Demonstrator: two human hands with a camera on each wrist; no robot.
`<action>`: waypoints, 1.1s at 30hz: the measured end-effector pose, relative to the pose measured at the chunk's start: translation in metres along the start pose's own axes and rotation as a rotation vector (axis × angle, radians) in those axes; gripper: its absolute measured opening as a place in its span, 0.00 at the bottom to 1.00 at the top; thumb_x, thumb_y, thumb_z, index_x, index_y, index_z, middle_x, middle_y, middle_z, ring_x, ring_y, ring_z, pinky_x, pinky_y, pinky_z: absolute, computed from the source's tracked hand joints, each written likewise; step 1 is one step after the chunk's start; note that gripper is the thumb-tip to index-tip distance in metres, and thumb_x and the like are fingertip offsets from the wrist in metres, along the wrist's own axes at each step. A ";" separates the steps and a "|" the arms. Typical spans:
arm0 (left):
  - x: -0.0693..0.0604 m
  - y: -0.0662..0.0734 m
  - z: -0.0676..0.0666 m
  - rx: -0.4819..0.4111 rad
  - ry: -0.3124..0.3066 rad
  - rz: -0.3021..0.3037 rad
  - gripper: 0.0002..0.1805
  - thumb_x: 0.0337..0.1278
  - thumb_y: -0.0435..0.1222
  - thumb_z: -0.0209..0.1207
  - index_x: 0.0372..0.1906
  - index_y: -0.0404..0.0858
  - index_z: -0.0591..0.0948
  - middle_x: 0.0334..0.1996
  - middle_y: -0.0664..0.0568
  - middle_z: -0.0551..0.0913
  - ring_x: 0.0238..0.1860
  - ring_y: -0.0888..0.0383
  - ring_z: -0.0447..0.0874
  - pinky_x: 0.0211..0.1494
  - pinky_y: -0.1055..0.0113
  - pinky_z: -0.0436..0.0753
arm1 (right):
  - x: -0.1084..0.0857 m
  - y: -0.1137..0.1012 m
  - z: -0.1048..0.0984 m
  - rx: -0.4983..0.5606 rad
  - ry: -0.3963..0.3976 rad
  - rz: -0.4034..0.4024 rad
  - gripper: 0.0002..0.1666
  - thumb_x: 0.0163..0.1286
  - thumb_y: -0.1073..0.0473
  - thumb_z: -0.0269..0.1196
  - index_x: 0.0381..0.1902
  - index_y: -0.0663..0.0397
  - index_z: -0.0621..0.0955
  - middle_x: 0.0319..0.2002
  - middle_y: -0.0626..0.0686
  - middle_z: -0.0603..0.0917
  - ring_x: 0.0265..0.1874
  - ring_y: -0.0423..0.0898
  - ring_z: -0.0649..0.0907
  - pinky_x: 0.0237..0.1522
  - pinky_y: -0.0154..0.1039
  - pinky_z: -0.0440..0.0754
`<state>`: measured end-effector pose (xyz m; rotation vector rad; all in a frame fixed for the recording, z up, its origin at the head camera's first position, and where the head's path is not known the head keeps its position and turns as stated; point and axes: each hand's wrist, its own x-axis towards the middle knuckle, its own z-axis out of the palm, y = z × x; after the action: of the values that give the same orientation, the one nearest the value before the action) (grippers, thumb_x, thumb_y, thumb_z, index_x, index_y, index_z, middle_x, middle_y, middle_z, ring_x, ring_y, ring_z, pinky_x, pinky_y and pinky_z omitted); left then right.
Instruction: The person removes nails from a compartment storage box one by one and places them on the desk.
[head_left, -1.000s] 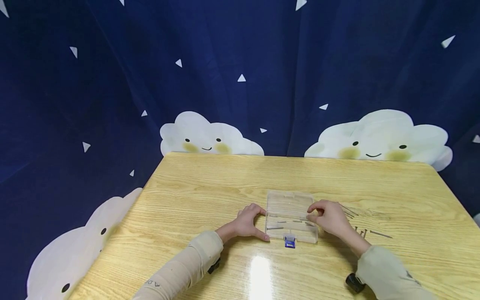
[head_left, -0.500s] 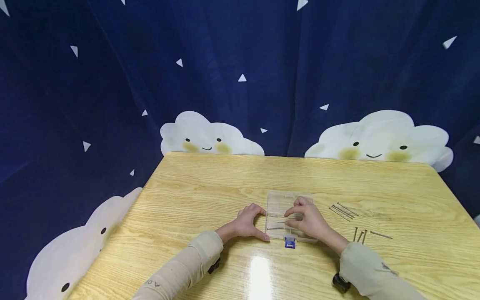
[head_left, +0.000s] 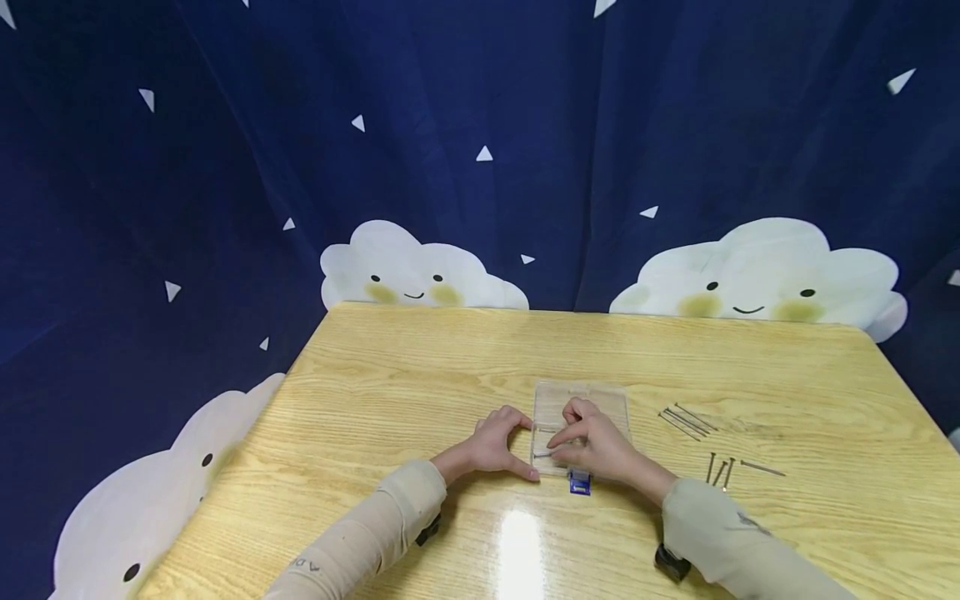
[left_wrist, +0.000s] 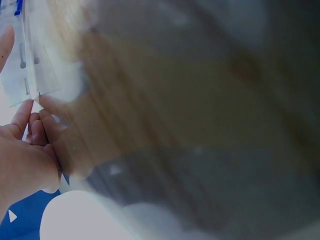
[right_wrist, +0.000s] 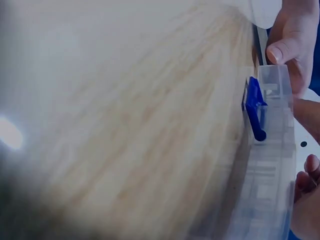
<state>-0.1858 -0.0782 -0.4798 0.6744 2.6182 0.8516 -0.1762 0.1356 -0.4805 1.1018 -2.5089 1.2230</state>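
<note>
A clear plastic box (head_left: pixel 542 468) with a blue latch (head_left: pixel 579 482) lies with its lid folded back. In the head view my left hand (head_left: pixel 497 443) is at its left side, fingers spread, thumb by the near corner and forefinger farther up the edge. My right hand (head_left: pixel 596 443) is over the box's left half, thumb and forefinger curled a little apart beside a nail (head_left: pixel 542 456); whether they pinch something is unclear. Its palm hides the box's right compartments. In the right wrist view the blue latch (right_wrist: pixel 255 107) shows on the box's front.
On the wooden table (head_left: pixel 420 358), right of the box, lie a group of long nails (head_left: pixel 684 422), several shorter nails (head_left: pixel 720 471) and a single nail (head_left: pixel 762 467). A dark blue curtain (head_left: pixel 450 100) with white clouds hangs behind the table.
My right hand has moved left from the box's right edge to its left compartments, uncovering more of the long nails. My left hand has stayed in place.
</note>
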 end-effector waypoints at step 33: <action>-0.001 0.001 -0.001 -0.056 0.009 0.009 0.37 0.30 0.49 0.74 0.52 0.41 0.73 0.49 0.55 0.68 0.51 0.55 0.63 0.50 0.60 0.59 | 0.009 -0.018 0.029 -0.331 0.052 0.129 0.07 0.37 0.54 0.76 0.18 0.41 0.87 0.23 0.40 0.61 0.26 0.40 0.58 0.29 0.37 0.51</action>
<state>-0.1845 -0.0784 -0.4780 0.6697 2.5904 0.9290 -0.1651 0.1018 -0.4847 0.8307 -2.6493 0.8068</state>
